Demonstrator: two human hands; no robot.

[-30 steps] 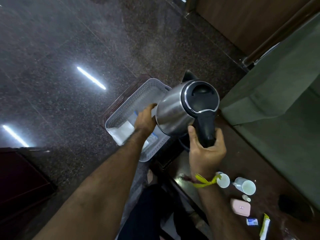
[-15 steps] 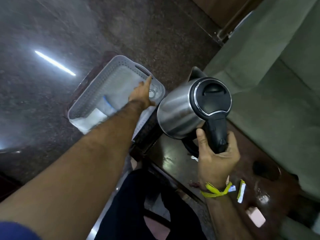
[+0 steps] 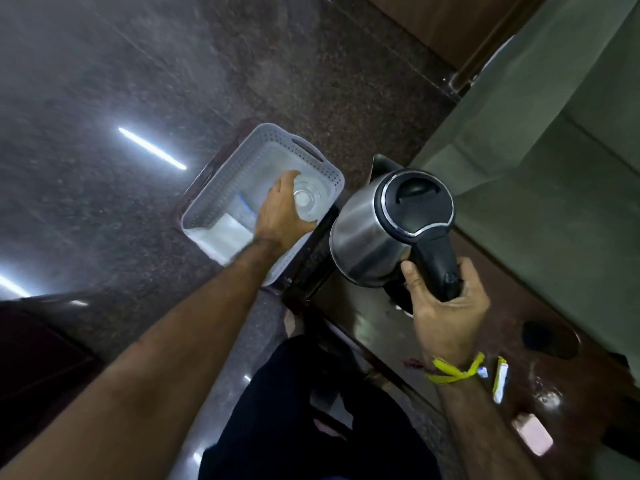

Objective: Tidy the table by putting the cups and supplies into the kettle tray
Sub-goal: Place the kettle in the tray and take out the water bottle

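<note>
A grey perforated plastic tray point(image 3: 313, 160) sits at the table's far left end, with white paper and a blue-edged packet point(image 3: 242, 206) inside. My left hand point(image 3: 280, 216) reaches into it and grips a clear glass point(image 3: 306, 200) at the tray's right side. My right hand point(image 3: 446, 308) holds the black handle of a steel kettle point(image 3: 374, 233), lifted above the table just right of the tray. A yellow-white sachet point(image 3: 500, 379), a small blue-white packet point(image 3: 482, 373) and a pink bar point(image 3: 531, 433) lie on the table at the lower right.
The dark wooden table point(image 3: 381, 327) runs from centre to lower right. A green sofa point(image 3: 554, 168) lies along its right side. A black round base point(image 3: 550, 339) rests on the table. Dark speckled floor point(image 3: 138, 81) spreads to the left. My dark-trousered leg point(image 3: 304, 410) is below.
My left hand went from the tray's rim down into the tray and took hold of the glass. The kettle stayed lifted in my right hand. The view swung, hiding the white cups.
</note>
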